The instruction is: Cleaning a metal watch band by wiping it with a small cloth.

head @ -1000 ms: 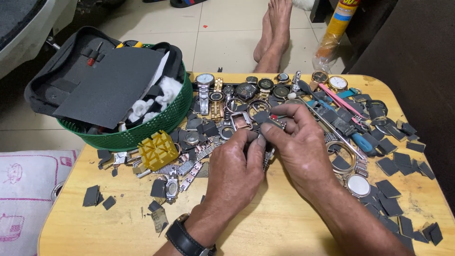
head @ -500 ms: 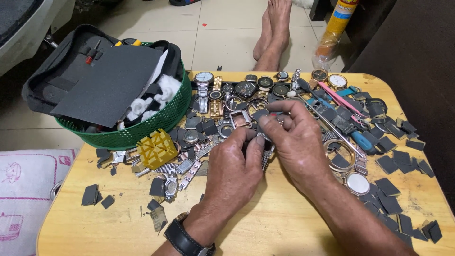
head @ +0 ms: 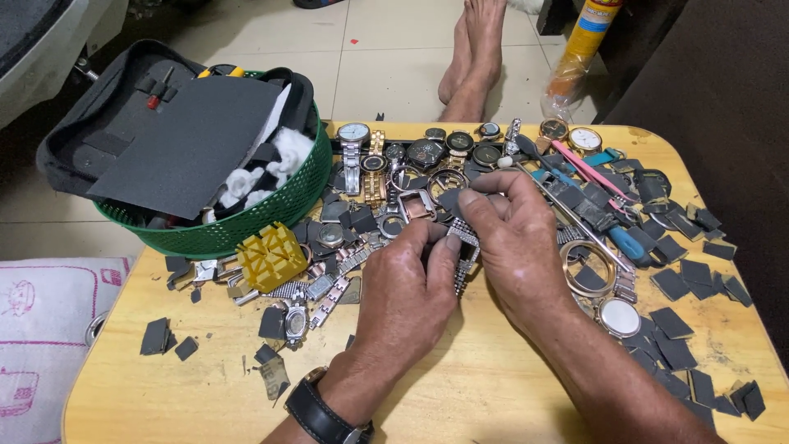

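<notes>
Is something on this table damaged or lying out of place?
Yes. Watch parts lie heaped across the table, dark scraps scattered among them, some near the right edge. Several watch cases have no strap.

Both forearms are bare, with no sleeves in view. The left wrist wears a black wristwatch [head: 322, 413] with a broad dark strap; the right wrist is unadorned. No gloves, no rings.

Home watch-repair corner: low wooden table [head: 460, 395] sitting on tiled floor [head: 386, 49], watches [head: 427, 152] and metal bands [head: 329, 288] lying scattered, green basket [head: 246, 230] holding a tool case [head: 107, 140], someone's bare feet [head: 472, 57] resting nearby.
</notes>
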